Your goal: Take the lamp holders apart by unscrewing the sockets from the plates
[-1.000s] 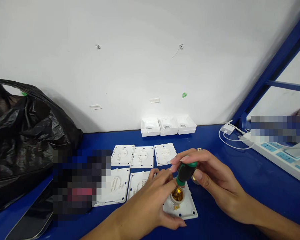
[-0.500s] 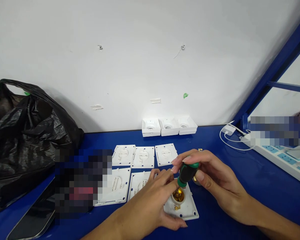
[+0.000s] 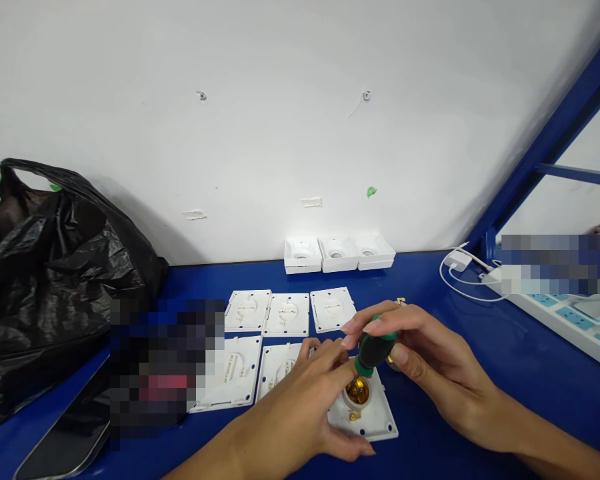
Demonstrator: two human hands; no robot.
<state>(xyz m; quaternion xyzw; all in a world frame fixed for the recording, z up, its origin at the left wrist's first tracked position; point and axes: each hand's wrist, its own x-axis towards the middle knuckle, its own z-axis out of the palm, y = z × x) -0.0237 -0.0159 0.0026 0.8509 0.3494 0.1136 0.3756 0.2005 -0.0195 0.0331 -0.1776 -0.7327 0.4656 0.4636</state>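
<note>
My right hand (image 3: 430, 353) grips a short screwdriver (image 3: 376, 350) with a black and green handle, tilted with its lower end toward the socket. Below it sits a round lamp socket (image 3: 357, 393), brass inside, on a square white plate (image 3: 380, 427). My left hand (image 3: 310, 400) steadies that plate, thumb at its front edge and fingers around its far left side. The screwdriver's tip is inside or right by the socket; I cannot see exactly where it touches. Behind my right fingers, a brass tab (image 3: 401, 301) of another piece partly shows.
Several white plates, one of them here (image 3: 286, 315), lie left of my hands. White square housings (image 3: 337, 255) line the wall. A black plastic bag (image 3: 65, 293) and a phone (image 3: 65, 427) are at left. A power strip (image 3: 565, 317) with a white cable (image 3: 460, 293) stands right.
The screwdriver handle has turned or tipped slightly in my right hand, and the fingers have shifted a little on it. My left hand and the plate look the same.
</note>
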